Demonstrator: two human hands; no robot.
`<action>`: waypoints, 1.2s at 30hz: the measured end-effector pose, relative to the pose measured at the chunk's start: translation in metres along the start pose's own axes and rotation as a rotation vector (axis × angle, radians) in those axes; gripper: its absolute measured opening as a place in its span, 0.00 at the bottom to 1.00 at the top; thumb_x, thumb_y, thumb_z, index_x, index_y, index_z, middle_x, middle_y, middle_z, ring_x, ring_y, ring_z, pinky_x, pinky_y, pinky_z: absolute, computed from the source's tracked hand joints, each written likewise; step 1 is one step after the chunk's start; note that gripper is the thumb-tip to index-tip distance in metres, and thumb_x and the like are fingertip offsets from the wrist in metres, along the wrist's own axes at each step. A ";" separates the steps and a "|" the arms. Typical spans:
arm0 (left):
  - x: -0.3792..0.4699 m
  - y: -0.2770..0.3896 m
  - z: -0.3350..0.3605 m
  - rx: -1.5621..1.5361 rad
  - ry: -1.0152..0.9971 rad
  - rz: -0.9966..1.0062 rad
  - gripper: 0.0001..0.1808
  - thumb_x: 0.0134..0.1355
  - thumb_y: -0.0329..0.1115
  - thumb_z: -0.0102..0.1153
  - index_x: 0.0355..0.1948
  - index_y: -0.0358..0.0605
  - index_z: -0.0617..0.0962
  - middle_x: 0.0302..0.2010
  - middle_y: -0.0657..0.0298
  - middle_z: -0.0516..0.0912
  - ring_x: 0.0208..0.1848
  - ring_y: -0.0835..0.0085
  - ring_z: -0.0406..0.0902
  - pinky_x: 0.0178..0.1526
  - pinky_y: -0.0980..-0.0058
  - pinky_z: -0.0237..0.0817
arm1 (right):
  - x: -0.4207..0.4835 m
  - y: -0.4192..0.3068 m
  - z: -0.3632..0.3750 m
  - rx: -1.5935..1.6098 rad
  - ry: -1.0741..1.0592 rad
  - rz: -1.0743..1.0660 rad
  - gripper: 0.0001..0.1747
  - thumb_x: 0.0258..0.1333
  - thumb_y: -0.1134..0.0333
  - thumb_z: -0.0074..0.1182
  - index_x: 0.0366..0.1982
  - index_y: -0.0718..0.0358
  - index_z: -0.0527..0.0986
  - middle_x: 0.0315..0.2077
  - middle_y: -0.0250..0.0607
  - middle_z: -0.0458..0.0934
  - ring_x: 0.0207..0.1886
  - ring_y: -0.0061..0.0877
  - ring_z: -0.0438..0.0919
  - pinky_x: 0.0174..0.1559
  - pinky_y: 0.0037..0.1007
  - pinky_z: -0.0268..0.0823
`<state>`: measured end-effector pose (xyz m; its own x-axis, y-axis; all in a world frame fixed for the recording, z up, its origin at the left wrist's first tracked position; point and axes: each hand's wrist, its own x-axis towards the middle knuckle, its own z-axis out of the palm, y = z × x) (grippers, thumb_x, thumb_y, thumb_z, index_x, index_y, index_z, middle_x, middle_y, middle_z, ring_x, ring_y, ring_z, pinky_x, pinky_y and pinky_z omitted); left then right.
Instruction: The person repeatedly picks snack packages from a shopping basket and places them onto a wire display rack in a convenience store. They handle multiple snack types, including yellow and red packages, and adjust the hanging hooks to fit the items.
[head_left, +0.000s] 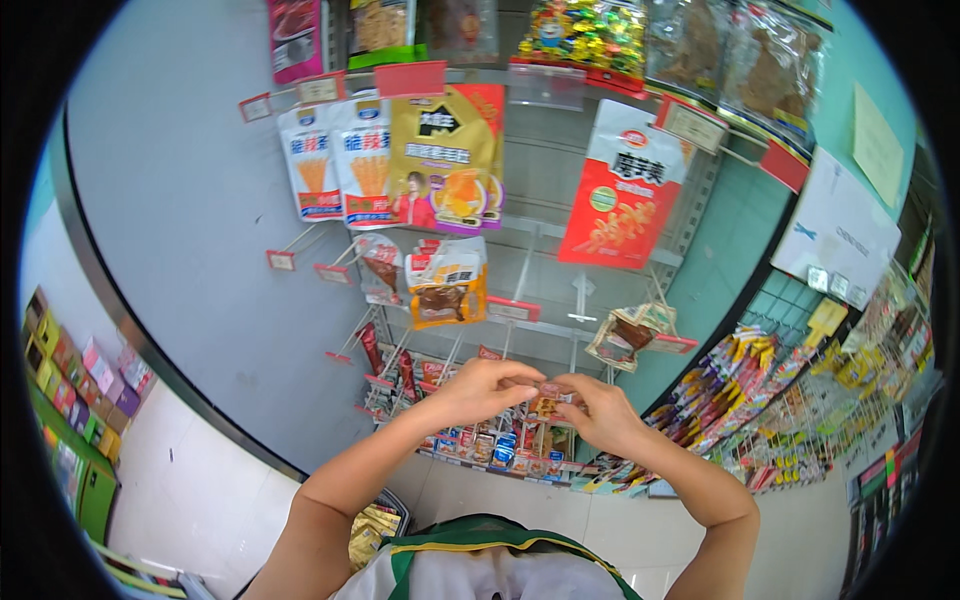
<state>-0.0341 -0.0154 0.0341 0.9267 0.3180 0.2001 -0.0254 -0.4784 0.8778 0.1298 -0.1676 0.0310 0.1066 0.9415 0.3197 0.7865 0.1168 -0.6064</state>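
Note:
My left hand (487, 390) and my right hand (604, 412) reach forward over the lower hooks of a snack display rack, their fingertips nearly meeting. The left fingers are bent, with a gap between forefinger and thumb. A small red-and-brown snack packet (547, 403) shows between the hands, beside the right fingers. Whether the right hand grips it or it hangs on a hook behind cannot be told. Above the hands hang orange-and-white snack pouches (448, 289). To the right, a crumpled-looking clear pouch of brown food (634, 337) hangs at a tilt.
Higher hooks carry gold snack bags (446, 157), white pouches (309, 161) and a red-and-white bag (626, 187). Price-tag holders (514, 309) jut out at the hook ends. Small packets (504, 450) fill the bottom rows. A basket of gold packets (373, 532) stands by my left elbow.

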 end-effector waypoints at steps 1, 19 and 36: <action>0.000 0.002 0.001 -0.010 -0.016 0.002 0.17 0.59 0.37 0.55 0.47 0.39 0.77 0.40 0.55 0.82 0.38 0.71 0.80 0.42 0.75 0.70 | 0.001 -0.001 0.001 0.007 0.001 -0.011 0.19 0.49 0.71 0.55 0.45 0.65 0.69 0.34 0.49 0.78 0.34 0.37 0.79 0.36 0.33 0.71; -0.003 0.004 -0.002 -0.040 0.000 0.015 0.16 0.60 0.34 0.54 0.47 0.39 0.76 0.41 0.59 0.81 0.42 0.77 0.77 0.45 0.77 0.69 | 0.010 -0.012 -0.005 -0.074 -0.053 -0.065 0.19 0.50 0.71 0.54 0.45 0.67 0.68 0.39 0.53 0.76 0.38 0.41 0.79 0.37 0.35 0.71; -0.001 0.006 0.015 -0.058 0.011 0.009 0.16 0.60 0.36 0.55 0.47 0.42 0.77 0.39 0.60 0.82 0.40 0.78 0.77 0.42 0.77 0.68 | -0.004 -0.002 -0.007 -0.066 -0.024 -0.079 0.16 0.50 0.70 0.53 0.43 0.66 0.70 0.36 0.51 0.76 0.33 0.42 0.78 0.35 0.36 0.70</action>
<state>-0.0296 -0.0315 0.0328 0.9223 0.3226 0.2126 -0.0557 -0.4335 0.8994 0.1316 -0.1743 0.0362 0.0286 0.9376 0.3465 0.8306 0.1706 -0.5301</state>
